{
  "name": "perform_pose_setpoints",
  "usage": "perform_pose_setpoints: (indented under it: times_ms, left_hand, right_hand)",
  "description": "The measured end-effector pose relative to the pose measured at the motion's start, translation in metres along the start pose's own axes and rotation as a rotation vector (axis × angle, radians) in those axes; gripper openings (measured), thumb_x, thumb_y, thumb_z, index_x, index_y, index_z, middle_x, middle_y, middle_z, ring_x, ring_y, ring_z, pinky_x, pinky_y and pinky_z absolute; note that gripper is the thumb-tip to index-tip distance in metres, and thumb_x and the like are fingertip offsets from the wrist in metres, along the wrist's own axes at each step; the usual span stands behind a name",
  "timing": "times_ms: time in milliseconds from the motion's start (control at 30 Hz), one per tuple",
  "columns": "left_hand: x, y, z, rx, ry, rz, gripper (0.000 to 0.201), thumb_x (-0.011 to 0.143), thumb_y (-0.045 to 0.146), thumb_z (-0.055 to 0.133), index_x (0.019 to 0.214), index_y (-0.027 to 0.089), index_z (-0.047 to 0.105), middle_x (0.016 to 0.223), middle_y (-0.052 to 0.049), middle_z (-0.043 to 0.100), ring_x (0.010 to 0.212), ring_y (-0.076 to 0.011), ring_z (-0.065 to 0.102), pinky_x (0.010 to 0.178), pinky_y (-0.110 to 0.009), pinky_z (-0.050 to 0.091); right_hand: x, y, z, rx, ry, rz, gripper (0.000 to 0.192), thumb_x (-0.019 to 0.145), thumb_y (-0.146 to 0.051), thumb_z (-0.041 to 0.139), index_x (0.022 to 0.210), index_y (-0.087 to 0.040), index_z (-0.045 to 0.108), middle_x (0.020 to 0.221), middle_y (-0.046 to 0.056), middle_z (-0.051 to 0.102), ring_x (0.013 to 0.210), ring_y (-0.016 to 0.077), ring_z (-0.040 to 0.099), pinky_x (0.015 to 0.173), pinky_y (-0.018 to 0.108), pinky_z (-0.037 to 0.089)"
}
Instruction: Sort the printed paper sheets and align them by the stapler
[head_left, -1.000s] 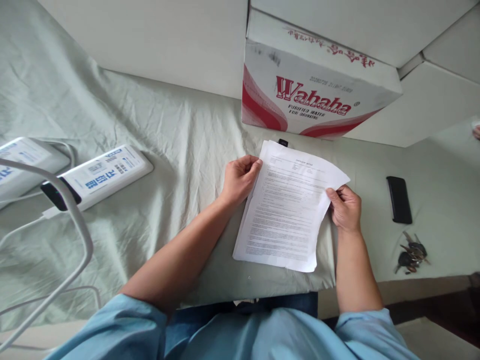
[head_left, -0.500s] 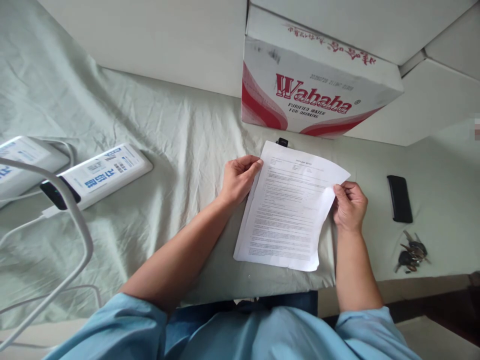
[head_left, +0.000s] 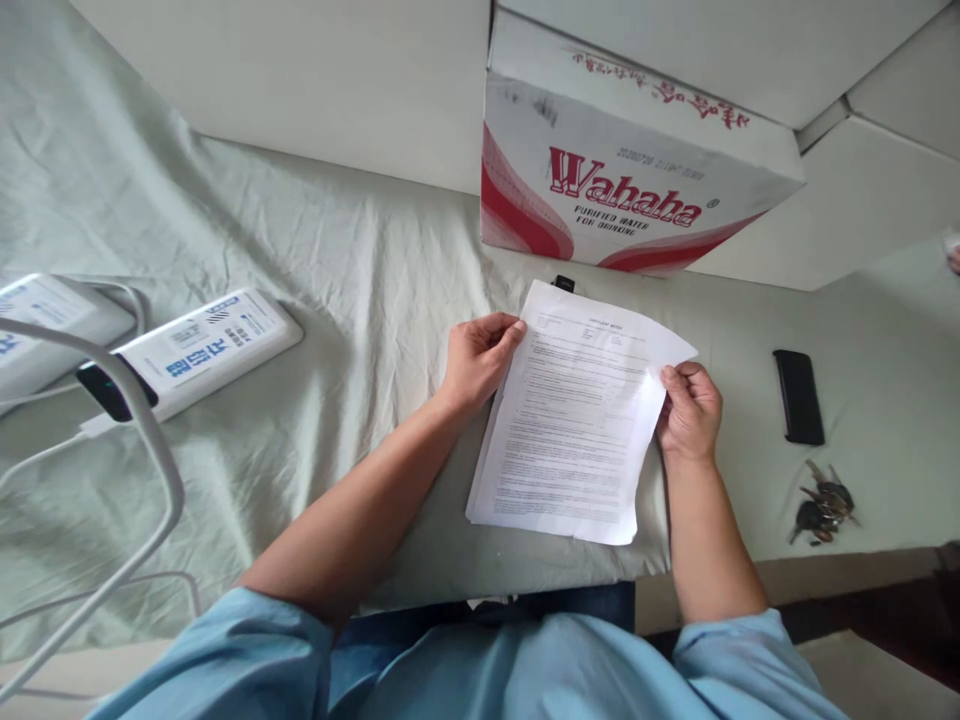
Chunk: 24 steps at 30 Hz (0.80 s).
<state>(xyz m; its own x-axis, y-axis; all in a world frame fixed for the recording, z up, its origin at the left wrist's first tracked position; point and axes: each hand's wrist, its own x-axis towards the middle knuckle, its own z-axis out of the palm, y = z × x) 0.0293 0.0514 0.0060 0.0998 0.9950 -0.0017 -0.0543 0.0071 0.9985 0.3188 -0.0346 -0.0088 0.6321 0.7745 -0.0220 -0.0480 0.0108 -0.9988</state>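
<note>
White printed sheets of paper [head_left: 570, 430], covered in small lines of text, lie in front of me with the right edge curling up. My left hand [head_left: 480, 360] pinches their upper left edge between thumb and fingers. At the upper right edge, my right hand [head_left: 690, 405] is closed on the paper, its thumb on top. More than one sheet shows along the left side. A small black object [head_left: 564, 284] peeks out behind the top edge; the rest of it is hidden.
A Wahaha water carton [head_left: 630, 190] stands beyond the papers. To the right lie a black phone [head_left: 799, 397] and a bunch of keys [head_left: 823, 508]. White power banks [head_left: 202, 350] with cables [head_left: 161, 470] rest at left on the wrinkled green cloth [head_left: 337, 300].
My right hand has shifted slightly left with the paper's edge in it. My left hand stays where it was. Something small has come further into view at the far right edge.
</note>
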Motion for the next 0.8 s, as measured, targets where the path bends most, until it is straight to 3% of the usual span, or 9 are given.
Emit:
perform_pose_setpoints:
  times_ms: [800]
  left_hand:
    - [-0.0003, -0.0012, -0.0007, 0.121, -0.003, 0.060, 0.040, 0.092, 0.054, 0.072, 0.080, 0.015, 0.075, 0.065, -0.001, 0.058, 0.061, -0.0125, 0.049, 0.057, -0.027, 0.036]
  right_hand:
    - [-0.0071, -0.0064, 0.0085, 0.017, 0.042, 0.036, 0.044, 0.058, -0.043, 0.102, 0.076, -0.022, 0.068, 0.065, -0.006, 0.063, 0.061, 0.0116, 0.054, 0.062, 0.027, 0.047]
